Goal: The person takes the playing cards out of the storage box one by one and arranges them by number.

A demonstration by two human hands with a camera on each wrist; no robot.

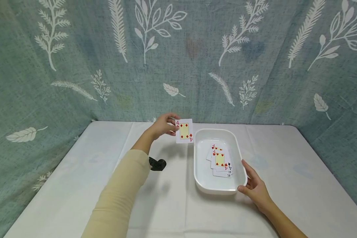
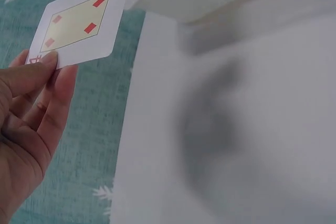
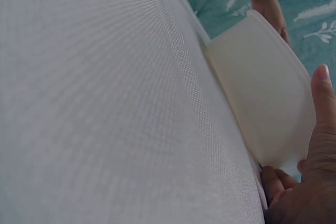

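Observation:
My left hand (image 1: pixel 163 125) pinches a four of diamonds playing card (image 1: pixel 184 131) by its left edge between thumb and fingers. The card is raised, its face toward the head camera, beside the far left part of a white plastic tub (image 1: pixel 197 183). In the left wrist view the thumb lies on the corner of the card (image 2: pixel 79 22). My right hand (image 1: pixel 254 186) grips the tub at its near right corner; in the right wrist view its fingertips are low by the tub's wall (image 3: pixel 268 82). Inside the tub lie several overlapping cards, a red four (image 1: pixel 219 159) of hearts on top.
A white cloth (image 1: pixel 86 185) covers the table. Behind it hangs a green curtain (image 1: pixel 193 89) with white leaf prints, which also runs along both sides. A black device (image 1: pixel 157 164) shows at the left wrist, by the cuff of a beige sleeve (image 1: pixel 119 188).

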